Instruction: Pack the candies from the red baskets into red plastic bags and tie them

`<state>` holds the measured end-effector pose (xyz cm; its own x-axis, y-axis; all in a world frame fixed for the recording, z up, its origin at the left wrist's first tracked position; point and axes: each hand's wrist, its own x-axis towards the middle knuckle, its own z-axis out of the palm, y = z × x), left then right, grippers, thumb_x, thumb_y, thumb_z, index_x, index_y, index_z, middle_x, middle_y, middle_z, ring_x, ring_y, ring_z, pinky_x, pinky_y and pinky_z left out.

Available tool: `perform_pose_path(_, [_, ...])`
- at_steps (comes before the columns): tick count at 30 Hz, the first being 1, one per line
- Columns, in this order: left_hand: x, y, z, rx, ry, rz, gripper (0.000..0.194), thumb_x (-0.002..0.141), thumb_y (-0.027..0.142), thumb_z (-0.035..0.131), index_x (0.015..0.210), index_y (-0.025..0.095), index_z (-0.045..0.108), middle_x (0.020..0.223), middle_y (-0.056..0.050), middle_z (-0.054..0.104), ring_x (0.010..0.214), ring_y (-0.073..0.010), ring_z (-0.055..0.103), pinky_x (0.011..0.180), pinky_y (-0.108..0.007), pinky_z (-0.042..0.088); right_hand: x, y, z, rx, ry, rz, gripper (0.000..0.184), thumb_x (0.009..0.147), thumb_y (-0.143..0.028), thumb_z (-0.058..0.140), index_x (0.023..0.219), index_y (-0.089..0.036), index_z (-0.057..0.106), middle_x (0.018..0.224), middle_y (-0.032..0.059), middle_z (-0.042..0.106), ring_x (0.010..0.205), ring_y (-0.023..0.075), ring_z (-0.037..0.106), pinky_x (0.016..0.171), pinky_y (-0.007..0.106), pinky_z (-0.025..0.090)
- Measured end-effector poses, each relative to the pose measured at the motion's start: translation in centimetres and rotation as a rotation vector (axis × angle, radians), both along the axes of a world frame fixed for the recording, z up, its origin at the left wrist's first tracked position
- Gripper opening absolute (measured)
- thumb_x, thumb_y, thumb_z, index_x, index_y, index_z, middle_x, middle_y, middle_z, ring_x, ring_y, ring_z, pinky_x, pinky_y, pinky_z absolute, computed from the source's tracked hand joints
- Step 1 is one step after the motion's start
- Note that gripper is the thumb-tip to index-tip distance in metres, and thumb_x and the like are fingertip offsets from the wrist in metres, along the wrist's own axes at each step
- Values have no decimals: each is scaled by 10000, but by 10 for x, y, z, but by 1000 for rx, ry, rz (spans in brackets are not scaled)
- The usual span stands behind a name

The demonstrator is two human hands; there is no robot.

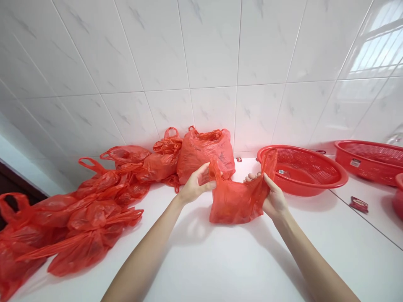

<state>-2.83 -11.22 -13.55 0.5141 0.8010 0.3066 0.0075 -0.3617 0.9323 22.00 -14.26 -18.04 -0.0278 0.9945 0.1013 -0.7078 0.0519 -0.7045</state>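
A red plastic bag [236, 204] hangs between my two hands, just over or on the white table; I cannot tell whether its base touches. My left hand [197, 183] pinches one handle of it between thumb and fingers. The other handle is in my right hand [273, 195], its fingers closed round the plastic. The bag looks to have something in it, but the red film hides what it is. Right behind stands a fuller red plastic bag [204, 157] against the tiled wall.
Several knotted red bags [91, 230] lie heaped on the left of the white table [220, 264]. On the right are a red plastic basket [308, 184], another red basket [371, 165] and a small red packet [359, 204]. A tiled wall [210, 50] bounds the back.
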Motion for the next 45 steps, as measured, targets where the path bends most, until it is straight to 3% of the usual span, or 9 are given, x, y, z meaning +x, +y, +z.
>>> perform_pose_path(3, [-1,-2,2,72,-1,-47,892,697,636,790,1441,220,526,1316,-159,655,1230,-361,598,958,-443,527,-1,-2,0,-3,28,-11,251,725,-441,813,724,-279,620,798,-19,699,860,217,687,947,437,551])
perform_pose_path(9, [5,-1,7,128,84,214,477,818,567,714,1090,176,749,1074,-107,761,1084,-295,677,981,-438,523,-2,-4,3,16,0,-41,291,709,-458,822,744,-277,596,744,-26,657,783,211,669,881,429,562])
perform_pose_path(15, [10,3,20,146,16,140,390,833,564,708,850,180,772,839,-58,750,827,-239,700,732,-344,575,-9,-13,8,78,-240,-136,353,804,-497,725,670,-239,524,464,-88,388,405,92,312,527,284,460])
perform_pose_path(22, [42,-25,21,415,83,-103,246,980,357,569,991,216,771,1159,-91,750,1130,-254,686,980,-376,552,-24,-26,4,37,-569,-208,383,813,-549,691,685,-225,531,452,-64,434,424,100,347,434,246,264])
perform_pose_path(27, [52,-23,10,534,208,20,249,999,313,523,1066,208,739,1247,-87,715,1153,-237,667,971,-345,537,-28,-34,9,127,-702,-167,377,859,-496,630,648,-219,486,530,-46,470,459,93,341,442,247,266])
perform_pose_path(31, [51,-18,7,469,326,145,265,986,345,524,881,189,711,761,-7,684,699,-153,627,653,-264,495,-29,-37,7,296,-855,-178,325,863,-386,634,655,-218,449,597,-50,440,520,98,364,477,243,304])
perform_pose_path(36, [50,-17,8,334,269,267,223,874,301,657,1080,218,675,780,37,663,684,-128,564,633,-236,429,-30,-33,-7,662,-1126,-447,120,815,-122,540,758,-224,512,664,-41,512,563,114,433,516,242,379])
perform_pose_path(41, [49,-12,3,110,273,18,528,941,498,564,535,176,464,545,51,353,539,-97,326,531,-268,250,-27,-29,-12,818,-1208,-746,343,818,-13,469,1033,-249,595,955,41,679,832,187,661,717,313,539])
perform_pose_path(45, [50,-5,-2,-166,151,-182,562,896,630,577,575,171,523,574,48,401,561,-99,361,580,-264,308,-24,-26,-12,813,-1226,-809,396,783,1,476,1061,-259,585,983,40,686,915,214,685,780,341,568])
